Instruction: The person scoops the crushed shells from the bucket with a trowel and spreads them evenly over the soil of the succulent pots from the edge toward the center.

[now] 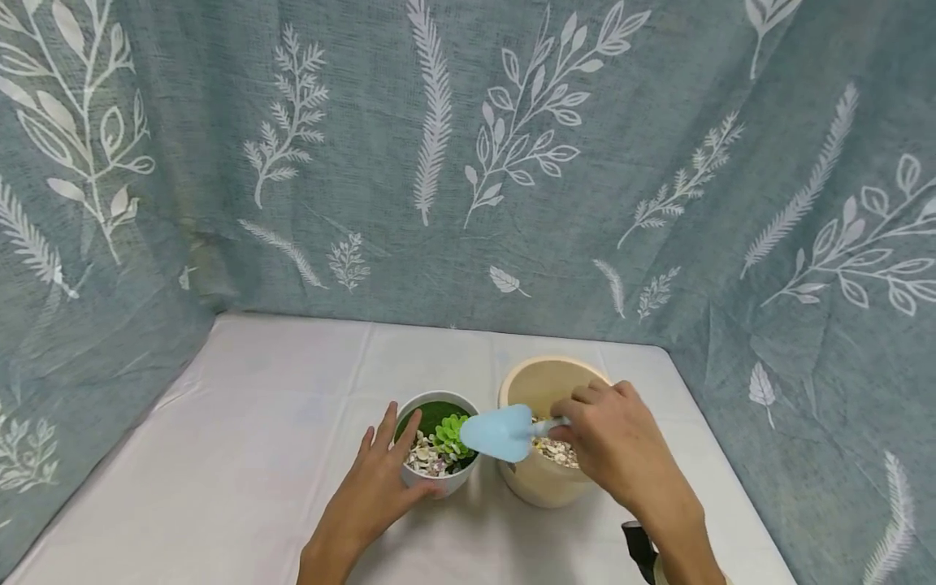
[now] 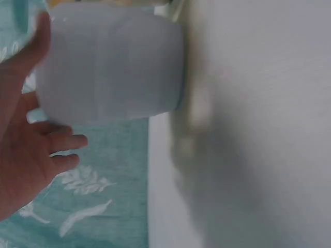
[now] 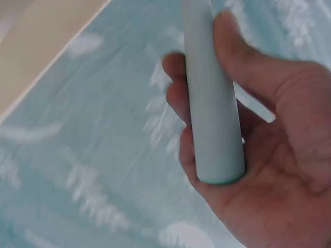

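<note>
My right hand (image 1: pixel 610 439) grips the handle of a light blue trowel (image 1: pixel 500 433), its thumb and fingers wrapped round the pale handle (image 3: pixel 214 103) in the right wrist view. The blade points left, covering part of the right rim of a small white pot (image 1: pixel 446 486). No soil shows on the blade's visible face. Inside the pot stands a green succulent (image 1: pixel 452 435) among pale chips (image 1: pixel 426 457). My left hand (image 1: pixel 376 479) lies with spread, fairly straight fingers at the pot's left side, thumb at the near side; the left wrist view shows it against the pot wall (image 2: pixel 114 62).
A larger cream bucket (image 1: pixel 541 483) stands right of the pot, holding more pale chips (image 1: pixel 559 452), under my right hand. Both stand on a white-covered table (image 1: pixel 278 422). Teal leaf-patterned cloth (image 1: pixel 366 146) hangs behind and at both sides.
</note>
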A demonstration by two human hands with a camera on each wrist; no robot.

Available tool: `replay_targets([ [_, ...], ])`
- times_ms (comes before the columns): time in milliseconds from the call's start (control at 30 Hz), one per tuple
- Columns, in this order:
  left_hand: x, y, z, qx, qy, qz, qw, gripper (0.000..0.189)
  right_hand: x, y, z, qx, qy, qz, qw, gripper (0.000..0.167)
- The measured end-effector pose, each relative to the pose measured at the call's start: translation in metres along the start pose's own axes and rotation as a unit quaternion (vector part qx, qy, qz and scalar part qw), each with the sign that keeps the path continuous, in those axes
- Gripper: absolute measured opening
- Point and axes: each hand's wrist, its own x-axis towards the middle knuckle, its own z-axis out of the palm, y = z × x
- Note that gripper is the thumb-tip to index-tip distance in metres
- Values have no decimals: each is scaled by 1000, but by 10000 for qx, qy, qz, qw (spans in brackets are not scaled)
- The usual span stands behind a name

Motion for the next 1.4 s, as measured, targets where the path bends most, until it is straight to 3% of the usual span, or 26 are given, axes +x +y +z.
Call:
replay_targets([
  [133, 8, 20, -2, -9, 107, 178, 9998, 107, -18, 32, -5, -410, 396, 637, 9963, 26],
  [233, 18, 44, -1, 51, 295, 652, 9974, 100, -24, 53, 2, -716, 299, 958, 9924, 25],
  [367, 32, 76, 14, 406, 341, 1477, 9876, 90, -19, 72, 29, -1178, 31, 806, 9898, 26],
  [433, 37, 86, 24, 512, 252, 1652, 9846, 87, -12, 75, 45, -1448, -5, 574, 9878, 29],
  [600, 39, 95, 45, 635, 50, 1549, 9859, 82, 4, 72, 83, -1951, -2, 218, 9805, 39],
  [767, 40, 99, 49, 782, 161, 1467, 9860, 77, 11, 68, 104, -2028, -428, 228, 9780, 38],
  [1033, 42, 104, 49, 495, 107, 1394, 9889, 76, 5, 64, 109, -1668, -1137, 677, 9771, 32],
  [1300, 42, 101, 53, 234, 192, 1409, 9896, 73, -3, 61, 114, -1685, -744, 712, 9803, 43],
  [1400, 42, 101, 54, 142, 166, 1440, 9893, 74, -6, 63, 112, -1504, -806, 767, 9823, 42],
])
